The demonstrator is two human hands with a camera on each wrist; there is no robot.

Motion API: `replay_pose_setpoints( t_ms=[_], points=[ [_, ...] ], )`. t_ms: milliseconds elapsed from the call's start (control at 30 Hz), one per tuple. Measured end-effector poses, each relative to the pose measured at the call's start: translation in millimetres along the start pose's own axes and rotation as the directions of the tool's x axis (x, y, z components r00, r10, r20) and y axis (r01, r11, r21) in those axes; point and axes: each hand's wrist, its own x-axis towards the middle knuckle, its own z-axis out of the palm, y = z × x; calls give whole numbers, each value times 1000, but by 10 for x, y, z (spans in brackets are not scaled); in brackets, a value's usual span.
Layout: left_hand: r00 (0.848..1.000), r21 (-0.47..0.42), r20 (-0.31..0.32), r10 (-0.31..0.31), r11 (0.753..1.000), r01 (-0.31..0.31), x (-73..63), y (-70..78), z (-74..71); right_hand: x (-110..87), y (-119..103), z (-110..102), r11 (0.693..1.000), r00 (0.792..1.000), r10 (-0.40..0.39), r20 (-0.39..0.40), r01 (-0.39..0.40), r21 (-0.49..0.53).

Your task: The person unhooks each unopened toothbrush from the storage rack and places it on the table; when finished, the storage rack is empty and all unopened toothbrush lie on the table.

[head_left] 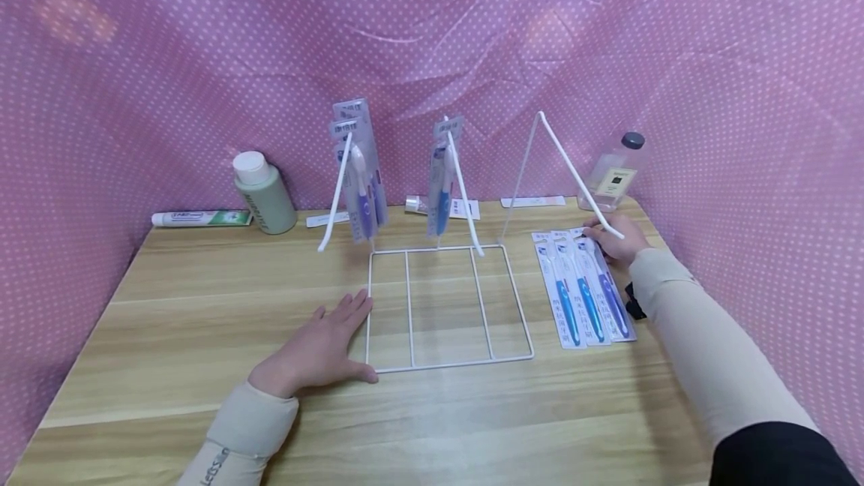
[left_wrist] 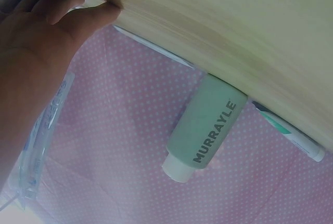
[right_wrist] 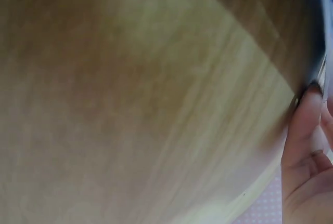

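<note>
On the table stands a white wire display rack (head_left: 448, 366) with three upright hooks. Packaged toothbrushes hang on the left hook (head_left: 358, 171) and the middle hook (head_left: 442, 178); the right hook (head_left: 567, 160) is bare. My left hand (head_left: 317, 347) lies with fingers spread at the rack base's left side, fingertips and thumb touching the frame. To the right of the base, three packaged toothbrushes (head_left: 565, 298) lie in an overlapping row, two blue and one purple. At the top end of the purple toothbrush pack (head_left: 610, 295), my right hand (head_left: 617, 238) pinches its edge; the fingertips are partly hidden.
A green bottle (head_left: 266, 197) with a white cap and a toothpaste tube (head_left: 202, 218) are at the back left. Behind the rack lie another tube (head_left: 466, 208) and a flat white strip (head_left: 533, 202). A clear bottle (head_left: 610, 178) stands behind my right hand, before a pink dotted curtain (head_left: 432, 36).
</note>
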Motion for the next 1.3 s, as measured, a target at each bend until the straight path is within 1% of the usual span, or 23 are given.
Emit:
replay_pose_setpoints(
  t_ms=[267,467,533,633,733,800,867,900,967,1000,1067,1100,1133,1167,1233,1300],
  points=[
    [1000,2,2,-4,1000,4,-3,10,-6,-16,-95,-10,996,1000,24,4,-24,-91],
    [1000,-3,4,-2,1000,2,-4,16,-6,-24,-151,-9,994,997,71,16,-70,-86],
    [1000,-1,4,-1,1000,1,-6,13,-9,-24,-150,-6,993,997,72,17,-71,-90],
    [1000,-1,3,-3,1000,3,-10,13,-11,-16,-142,-15,993,998,55,27,-51,-104],
    [1000,-5,0,-1,1000,1,-12,14,-10,-25,-176,-90,993,998,-5,66,13,-120],
    [1000,-7,-1,-1,1000,1,-12,13,-8,-41,-247,-175,992,998,-48,44,53,-116],
    [1000,-7,-1,-2,1000,2,-11,12,-3,-61,-374,-267,991,997,-79,-10,78,-113],
    [1000,-6,-1,-2,1000,2,-11,12,-2,-80,-464,-311,991,994,-92,-54,86,-106],
    [1000,-1,-1,-4,1000,4,-12,11,-2,-129,-687,-378,993,984,-109,-139,104,-48],
    [1000,0,-1,-4,1000,4,-12,11,-2,-167,-819,-408,992,978,-125,-166,124,-16],
    [1000,1,2,-6,1000,6,-12,10,-3,-253,-1082,-450,982,969,-159,-188,175,73],
    [1000,1,4,-8,1000,8,-11,9,-3,-302,-1211,-460,970,963,-186,-196,212,120],
    [1000,-1,6,-10,1000,10,-10,8,-3,-352,-1342,-458,951,959,-208,-193,244,189],
    [1000,-4,8,-12,1000,12,-8,9,-4,-398,-1463,-449,932,952,-236,-195,278,234],
    [1000,-8,12,-16,1000,16,-3,9,-6,-483,-1677,-395,890,938,-287,-194,336,308],
    [1000,-9,15,-15,1000,16,3,9,-2,-558,-1858,-305,858,924,-328,-198,379,347]
  ],
)
